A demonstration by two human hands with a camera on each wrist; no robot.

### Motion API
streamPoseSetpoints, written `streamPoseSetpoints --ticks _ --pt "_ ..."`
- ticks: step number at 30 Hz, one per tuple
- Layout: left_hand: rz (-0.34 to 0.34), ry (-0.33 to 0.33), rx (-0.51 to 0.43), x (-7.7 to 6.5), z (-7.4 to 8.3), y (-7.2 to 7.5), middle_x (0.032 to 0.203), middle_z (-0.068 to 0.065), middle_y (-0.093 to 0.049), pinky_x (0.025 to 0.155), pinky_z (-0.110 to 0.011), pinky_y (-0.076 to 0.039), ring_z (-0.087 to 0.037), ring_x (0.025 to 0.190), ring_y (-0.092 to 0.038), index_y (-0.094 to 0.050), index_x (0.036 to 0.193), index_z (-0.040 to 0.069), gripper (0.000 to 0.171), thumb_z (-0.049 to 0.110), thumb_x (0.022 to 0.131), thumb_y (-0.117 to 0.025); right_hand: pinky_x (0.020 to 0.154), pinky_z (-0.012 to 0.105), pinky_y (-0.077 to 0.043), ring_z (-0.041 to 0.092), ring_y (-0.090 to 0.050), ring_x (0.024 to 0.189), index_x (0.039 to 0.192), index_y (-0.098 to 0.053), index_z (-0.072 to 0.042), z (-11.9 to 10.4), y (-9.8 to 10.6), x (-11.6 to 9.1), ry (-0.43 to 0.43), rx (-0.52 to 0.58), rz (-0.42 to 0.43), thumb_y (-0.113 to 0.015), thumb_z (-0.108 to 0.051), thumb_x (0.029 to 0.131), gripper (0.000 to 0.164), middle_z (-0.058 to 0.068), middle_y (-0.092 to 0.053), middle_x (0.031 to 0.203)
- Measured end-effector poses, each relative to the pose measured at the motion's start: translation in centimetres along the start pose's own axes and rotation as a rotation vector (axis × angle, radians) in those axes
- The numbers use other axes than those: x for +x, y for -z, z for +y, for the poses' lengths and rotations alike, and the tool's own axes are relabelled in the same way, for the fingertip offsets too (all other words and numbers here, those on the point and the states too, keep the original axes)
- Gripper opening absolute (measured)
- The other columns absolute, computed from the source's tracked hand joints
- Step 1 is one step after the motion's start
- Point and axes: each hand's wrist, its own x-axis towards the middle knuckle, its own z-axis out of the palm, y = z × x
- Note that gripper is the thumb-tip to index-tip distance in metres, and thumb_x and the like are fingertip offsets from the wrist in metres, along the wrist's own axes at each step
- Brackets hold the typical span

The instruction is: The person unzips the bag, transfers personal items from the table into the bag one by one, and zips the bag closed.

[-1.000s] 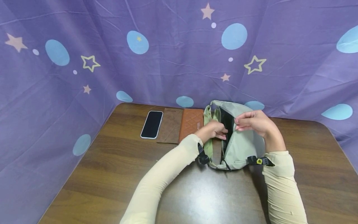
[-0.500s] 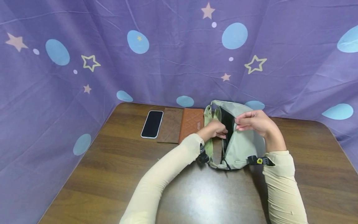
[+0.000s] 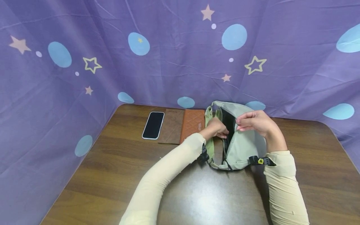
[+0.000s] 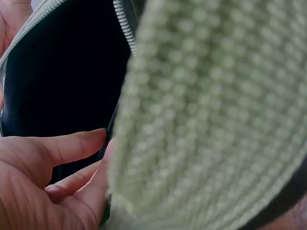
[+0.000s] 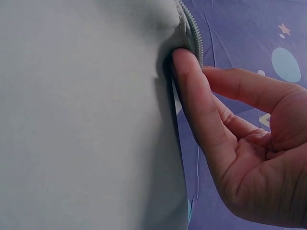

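A pale green zippered bag [image 3: 246,147] stands on the table with its dark mouth facing left. My right hand [image 3: 257,123] pinches the right edge of the opening between thumb and fingers; the zipper teeth [image 5: 195,33] run beside the fingertips in the right wrist view. At the left edge of the opening, my left hand [image 3: 217,128] pinches the bag's other side. In the left wrist view its thumb [image 4: 79,145] lies inside the dark opening [image 4: 62,81]. A blurred green woven strap [image 4: 216,110] hides much of that view.
Left of the bag lie an orange-brown quilted wallet [image 3: 192,123], a flat brown leather-like piece [image 3: 171,125] and a smartphone [image 3: 153,125], side by side. A purple patterned curtain [image 3: 168,56] hangs behind the wooden table [image 3: 118,165].
Both hands keep their grip on the bag's opening. The left wrist has shifted very slightly; bag, wallet and phone stay in place.
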Motion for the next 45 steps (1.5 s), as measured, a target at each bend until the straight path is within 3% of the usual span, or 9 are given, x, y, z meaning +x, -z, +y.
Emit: streamPoseSetpoints --ticks 4,8,13,19,23,26,29,34,45 --pt "0.034 0.009 0.075 0.18 0.07 -0.14 0.097 -0.028 -0.075 0.047 -0.022 -0.056 -0.015 0.042 -0.053 -0.071 0.084 -0.014 0.006 -0.014 0.081 -0.076 0.073 0.026 -0.064 0.011 -0.074 0.075 0.093 -0.075 -0.007 -0.03 -0.03 -0.02 -0.003 -0.009 0.003 -0.06 0.004 0.098 0.019 0.0 -0.076 0.08" --pt "0.058 0.022 0.113 0.38 0.16 -0.32 0.093 -0.026 -0.075 0.036 -0.017 -0.046 -0.013 0.037 -0.051 -0.071 0.078 -0.011 0.008 -0.012 0.08 -0.079 0.073 0.025 -0.064 0.01 -0.073 0.074 0.093 -0.075 -0.006 -0.01 -0.02 0.0 -0.005 -0.021 0.011 -0.061 0.004 0.097 0.018 -0.001 -0.076 0.079" --pt "0.065 0.033 0.173 0.75 0.29 -0.36 0.088 -0.022 -0.077 0.035 -0.018 -0.044 -0.012 0.036 -0.052 -0.068 0.07 -0.007 0.017 -0.007 0.079 -0.082 0.073 0.025 -0.064 0.01 -0.073 0.074 0.094 -0.075 -0.006 0.09 0.02 0.02 -0.012 -0.023 0.017 -0.061 0.004 0.098 0.018 -0.001 -0.076 0.079" --pt "0.088 0.006 0.362 1.01 0.44 0.02 0.079 -0.011 -0.077 0.039 -0.022 -0.044 -0.008 0.035 -0.053 -0.077 0.071 -0.001 0.015 0.005 0.077 -0.089 0.073 0.025 -0.064 0.01 -0.073 0.074 0.096 -0.074 -0.002 -0.03 -0.16 0.06 -0.021 -0.049 0.018 -0.061 0.004 0.098 0.014 -0.002 -0.075 0.079" --pt "0.136 -0.042 0.491 0.85 0.38 0.07 0.06 -0.004 -0.073 0.037 -0.021 -0.042 -0.008 0.037 -0.058 -0.076 0.067 0.005 0.018 0.011 0.075 -0.092 0.074 0.025 -0.064 0.01 -0.073 0.075 0.099 -0.073 0.001 -0.11 -0.31 0.11 -0.025 -0.067 0.013 -0.062 0.003 0.097 0.011 -0.002 -0.075 0.079" --pt "0.168 -0.078 0.554 0.59 0.31 -0.08 0.045 0.003 -0.061 0.035 -0.02 -0.04 -0.007 0.037 -0.057 -0.073 0.063 0.007 0.022 0.011 0.074 -0.091 0.075 0.026 -0.064 0.009 -0.073 0.076 0.1 -0.072 0.001 -0.11 -0.37 0.11 -0.03 -0.064 0.012 -0.062 0.001 0.098 0.011 -0.002 -0.075 0.079" --pt "0.179 -0.097 0.545 0.35 0.22 -0.22 0.04 0.004 -0.054 0.037 -0.019 -0.045 -0.008 0.036 -0.055 -0.071 0.062 0.007 0.022 0.007 0.074 -0.089 0.075 0.026 -0.064 0.009 -0.074 0.076 0.099 -0.072 0.0 -0.06 -0.4 0.1 -0.036 -0.06 0.01 -0.061 0.0 0.099 0.012 -0.002 -0.075 0.079" --pt "0.191 -0.115 0.562 0.34 0.09 -0.5 0.042 0.002 -0.055 0.041 -0.022 -0.053 -0.01 0.036 -0.058 -0.066 0.059 0.008 0.026 0.004 0.075 -0.087 0.075 0.026 -0.064 0.009 -0.074 0.076 0.1 -0.071 0.001 0.19 -0.35 0.04 -0.039 -0.063 0.007 -0.06 -0.001 0.099 0.012 -0.002 -0.075 0.08" --pt "0.171 -0.148 0.597 0.92 -0.11 -0.34 0.042 0.003 -0.056 0.039 -0.019 -0.05 -0.008 0.033 -0.054 -0.069 0.067 0.008 0.018 0.007 0.077 -0.085 0.075 0.025 -0.063 0.009 -0.074 0.077 0.105 -0.07 0.005 0.1 -0.41 0.1 -0.044 -0.079 0.023 -0.061 -0.001 0.099 0.012 -0.002 -0.075 0.08"
